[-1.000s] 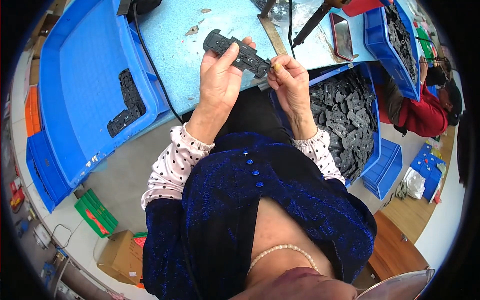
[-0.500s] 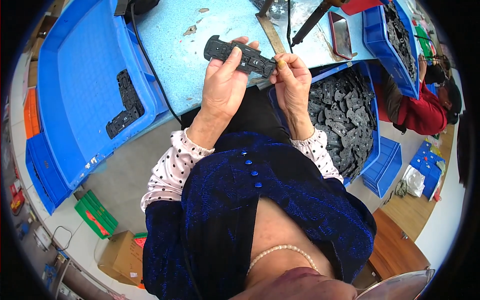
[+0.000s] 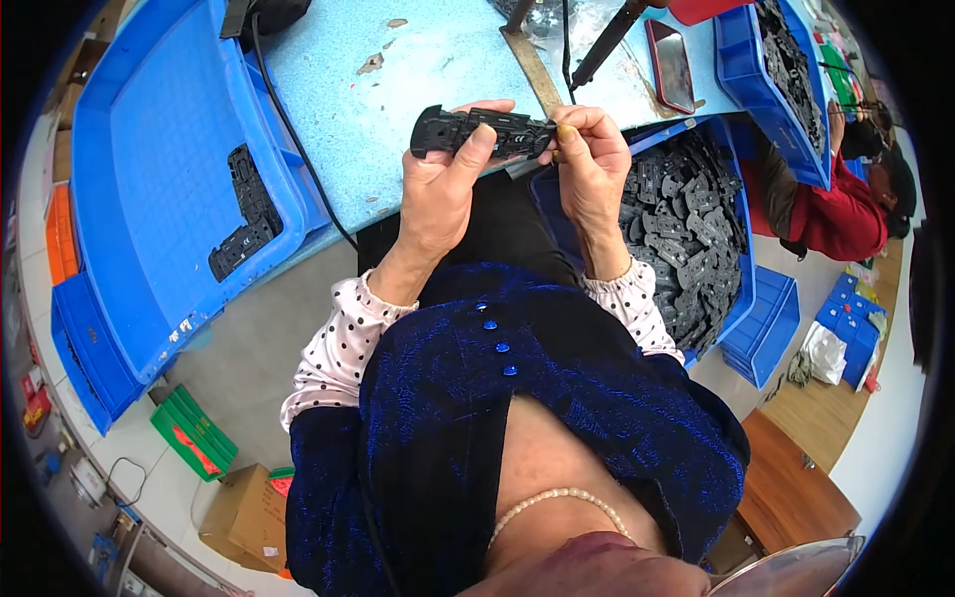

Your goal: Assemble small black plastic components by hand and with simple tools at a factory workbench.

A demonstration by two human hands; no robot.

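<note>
Holding one long black plastic part [image 3: 484, 130] above the near edge of the light-blue desk [image 3: 438, 60]: left hand [image 3: 443, 189] wrapped around its left half, right hand [image 3: 589, 159] pinching its right end. Right: blue bin [image 3: 741, 249] of similar black parts. Left: blue tray [image 3: 149, 149].

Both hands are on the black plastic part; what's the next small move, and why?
Probably finish the pinch at the end: the left hand grips the black plastic part above the light blue table, and the right hand works its right tip.
</note>
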